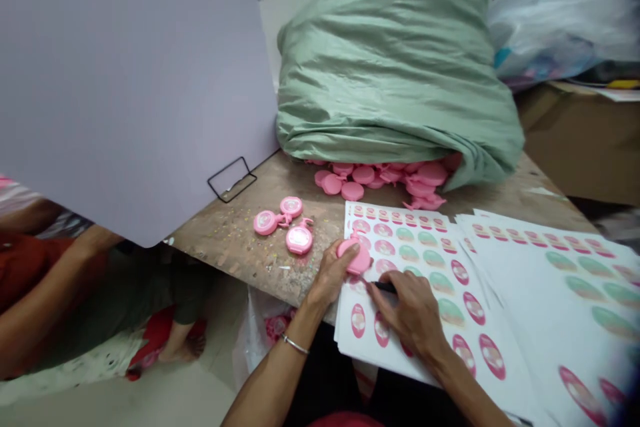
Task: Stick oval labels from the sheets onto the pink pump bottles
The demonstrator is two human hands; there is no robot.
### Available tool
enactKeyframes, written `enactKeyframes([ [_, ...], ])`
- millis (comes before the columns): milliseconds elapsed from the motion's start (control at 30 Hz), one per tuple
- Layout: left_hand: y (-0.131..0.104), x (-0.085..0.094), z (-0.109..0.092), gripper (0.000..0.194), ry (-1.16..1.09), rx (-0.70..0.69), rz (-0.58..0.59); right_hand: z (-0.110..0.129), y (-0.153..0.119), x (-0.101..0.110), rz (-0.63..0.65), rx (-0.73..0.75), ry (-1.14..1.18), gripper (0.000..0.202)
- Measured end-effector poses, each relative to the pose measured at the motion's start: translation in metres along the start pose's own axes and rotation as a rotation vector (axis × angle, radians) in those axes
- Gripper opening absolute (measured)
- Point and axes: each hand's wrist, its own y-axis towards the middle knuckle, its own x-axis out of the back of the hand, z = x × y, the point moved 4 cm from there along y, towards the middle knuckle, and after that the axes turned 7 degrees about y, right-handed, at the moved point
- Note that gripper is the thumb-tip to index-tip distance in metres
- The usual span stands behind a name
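My left hand (331, 275) grips a round pink plastic case (356, 259) at the near left corner of a sticker sheet (425, 280). My right hand (407, 310) rests on that sheet and pinches a thin black tool (384, 287) whose tip points toward the case. The sheet carries rows of pink and green oval stickers. Three pink cases with stickers on them (287, 227) lie on the bare wooden tabletop (240, 247) just left of my left hand.
A big green bag (395, 60) lies on the table's far side, spilling a heap of pink cases (385, 179). More sticker sheets (555, 280) fan out to the right. A lilac board (125, 80) stands at left on a wire foot. Another person's arm (45, 293) is at lower left.
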Motion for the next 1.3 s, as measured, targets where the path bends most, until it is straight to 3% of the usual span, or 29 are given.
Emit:
enactKeyframes([
  [133, -0.001, -0.003, -0.005, 0.052, -0.047, 0.013, -0.014, 0.011, -0.002, 0.012, -0.102, 0.126, 0.15, 0.017],
  [200, 0.0, -0.004, -0.005, 0.053, -0.068, 0.007, -0.032, 0.008, -0.001, 0.019, -0.097, 0.014, 0.256, 0.022],
  [333, -0.005, -0.003, -0.009, 0.051, -0.102, -0.045, -0.068, -0.011, 0.009, 0.028, -0.047, -0.349, 0.442, 0.035],
  [467, -0.023, -0.001, -0.029, 0.045, -0.131, -0.093, -0.048, -0.009, 0.036, 0.032, -0.002, -0.458, 0.54, 0.041],
  [567, -0.044, 0.004, -0.05, 0.05, -0.147, -0.066, -0.017, 0.012, 0.058, 0.031, 0.036, -0.395, 0.589, 0.035],
  [800, -0.082, 0.028, -0.084, 0.052, -0.126, -0.113, -0.214, 0.063, 0.086, 0.027, 0.062, -0.172, 0.674, 0.025],
  [1000, -0.096, 0.028, -0.092, 0.049, -0.099, -0.14, -0.231, 0.084, 0.09, 0.022, 0.078, -0.103, 0.742, 0.023],
  [1300, -0.097, 0.025, -0.093, 0.047, -0.122, -0.146, -0.206, 0.086, 0.086, 0.016, 0.119, -0.151, 0.76, 0.026],
])
